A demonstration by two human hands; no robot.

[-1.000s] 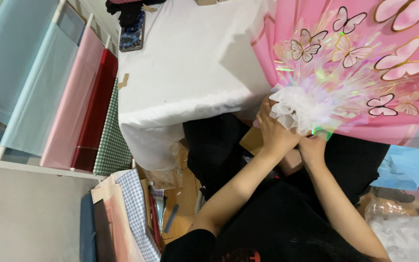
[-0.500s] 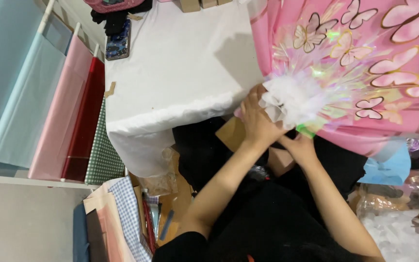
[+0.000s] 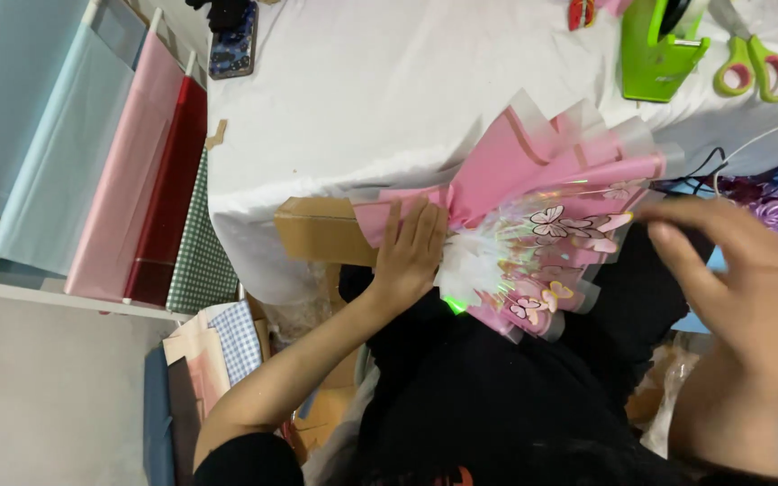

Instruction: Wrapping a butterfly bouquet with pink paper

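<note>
Half a second ago both hands met at the white gathered tuft [image 3: 470,265] of the pink butterfly wrap [image 3: 533,180]. Now they are apart, and the wrap has swung so that its fan lies against the near edge of the white-covered table [image 3: 389,99]. That leaves only 1 hand steadying the bundle at its neck.

The left hand [image 3: 411,256] reaches up from the body with the forearm nearly straight. It lies flat and spread on the pink paper just below the table's edge, fingers pointing at the table, pressing rather than gripping. A cardboard box [image 3: 317,229] shows just beside it, under the table's overhang.

The right hand [image 3: 731,288] hangs raised and close to the camera, further from the table than the left. Its wrist is bent and its fingers loosely curled toward the fan's outer rim. It is blurred, so I cannot tell whether it pinches the paper or only nears it.

On the table's far side stand a green tape dispenser [image 3: 655,49] and green scissors [image 3: 754,63]. A phone [image 3: 231,40] sits at the opposite corner.
</note>
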